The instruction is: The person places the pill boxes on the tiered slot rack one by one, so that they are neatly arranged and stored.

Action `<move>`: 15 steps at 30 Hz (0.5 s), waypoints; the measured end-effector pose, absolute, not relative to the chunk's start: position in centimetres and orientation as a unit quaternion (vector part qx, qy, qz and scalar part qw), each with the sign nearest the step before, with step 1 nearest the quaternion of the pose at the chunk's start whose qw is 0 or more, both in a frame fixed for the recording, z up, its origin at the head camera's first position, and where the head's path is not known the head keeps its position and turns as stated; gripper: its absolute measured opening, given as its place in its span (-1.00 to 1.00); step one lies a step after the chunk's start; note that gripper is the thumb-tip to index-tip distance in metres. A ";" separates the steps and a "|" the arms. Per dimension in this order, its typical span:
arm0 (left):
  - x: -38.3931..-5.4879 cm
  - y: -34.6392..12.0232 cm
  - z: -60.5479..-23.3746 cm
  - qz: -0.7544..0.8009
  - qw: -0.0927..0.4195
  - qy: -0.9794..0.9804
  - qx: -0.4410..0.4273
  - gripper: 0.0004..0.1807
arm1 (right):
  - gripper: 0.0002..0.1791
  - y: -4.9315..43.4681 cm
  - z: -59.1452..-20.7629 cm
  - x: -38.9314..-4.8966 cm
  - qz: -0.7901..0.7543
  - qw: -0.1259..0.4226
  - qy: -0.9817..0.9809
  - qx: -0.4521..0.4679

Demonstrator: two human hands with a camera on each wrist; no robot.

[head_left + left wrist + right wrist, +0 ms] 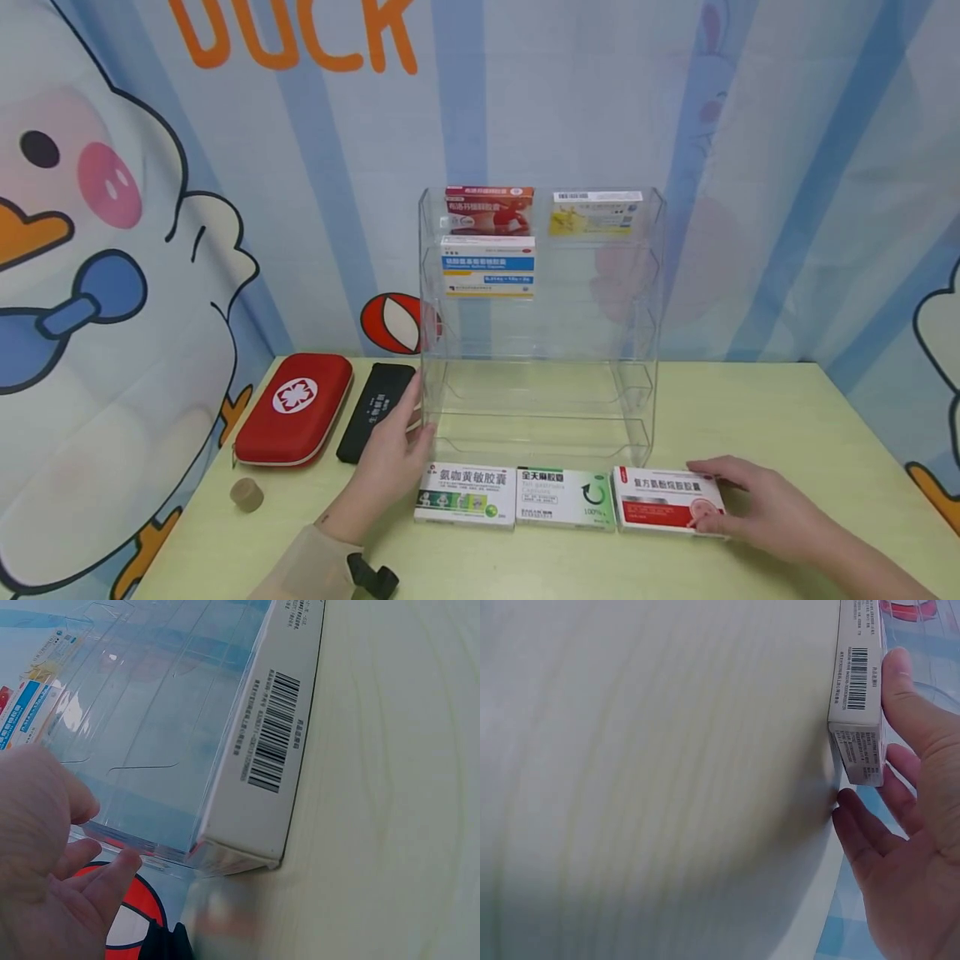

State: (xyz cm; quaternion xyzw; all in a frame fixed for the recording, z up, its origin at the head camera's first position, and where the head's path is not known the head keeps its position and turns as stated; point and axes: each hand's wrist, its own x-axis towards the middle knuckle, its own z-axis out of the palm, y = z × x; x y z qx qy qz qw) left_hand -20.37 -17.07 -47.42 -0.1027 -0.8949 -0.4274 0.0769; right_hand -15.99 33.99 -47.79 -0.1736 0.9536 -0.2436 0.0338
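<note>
A clear plastic tiered rack (540, 429) stands upright in the middle of the table. My left hand (393, 454) is at its lower left side, and in the left wrist view the thumb and fingers (112, 889) hold the rack's edge. In front of the rack lie a white-and-green medicine box (467, 497), a green-and-white medicine box (564, 500) and a red-and-white medicine box (663, 500) in a row. My right hand (776, 512) grips the red-and-white box by its right end, thumb on the printed face. The right wrist view shows that box's barcode side (857, 667).
On the rack's upper tiers sit a red medicine box (489, 212), a yellow-and-white box (596, 214) and a blue-and-white box (489, 268). Left of it lie a red zip case (296, 408), a black pouch (371, 417) and a small brown cylinder (246, 495). A printed curtain hangs behind.
</note>
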 end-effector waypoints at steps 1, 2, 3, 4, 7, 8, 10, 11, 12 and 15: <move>-20.4 -17.0 -47.4 -0.427 0.077 -0.895 -0.103 0.01 | -0.05 34.0 -47.7 -15.9 -0.243 0.025 0.954 -0.173; -20.4 -17.0 -47.4 -0.427 0.078 -0.895 -0.103 0.01 | -0.05 34.0 -47.7 -15.9 -0.246 0.017 0.953 -0.174; -20.4 -17.0 -47.4 -0.427 0.079 -0.895 -0.103 0.02 | -0.05 34.0 -47.7 -15.8 -0.247 0.012 0.954 -0.169; -20.4 -16.9 -47.4 -0.426 0.079 -0.895 -0.103 0.02 | -0.05 34.0 -47.6 -15.8 -0.251 0.012 0.955 -0.158; -20.5 -16.8 -47.4 -0.426 0.076 -0.896 -0.103 0.02 | -0.13 34.2 -47.4 -15.7 -0.281 0.013 0.950 -0.139; -20.5 -16.8 -47.5 -0.426 0.075 -0.896 -0.103 0.03 | -0.17 34.3 -47.3 -15.6 -0.291 0.014 0.947 -0.133; -20.5 -16.8 -47.5 -0.425 0.072 -0.896 -0.100 0.03 | -0.27 34.3 -47.2 -15.6 -0.313 0.012 0.942 -0.123; -20.5 -16.8 -47.6 -0.426 0.071 -0.897 -0.098 0.03 | -0.32 34.3 -47.2 -15.6 -0.322 0.007 0.939 -0.123; -20.5 -16.8 -47.6 -0.426 0.071 -0.897 -0.095 0.03 | -0.38 34.3 -47.1 -15.6 -0.329 -0.001 0.936 -0.125; -20.5 -16.9 -47.6 -0.427 0.070 -0.897 -0.092 0.04 | -0.52 34.1 -46.9 -15.6 -0.335 -0.052 0.932 -0.130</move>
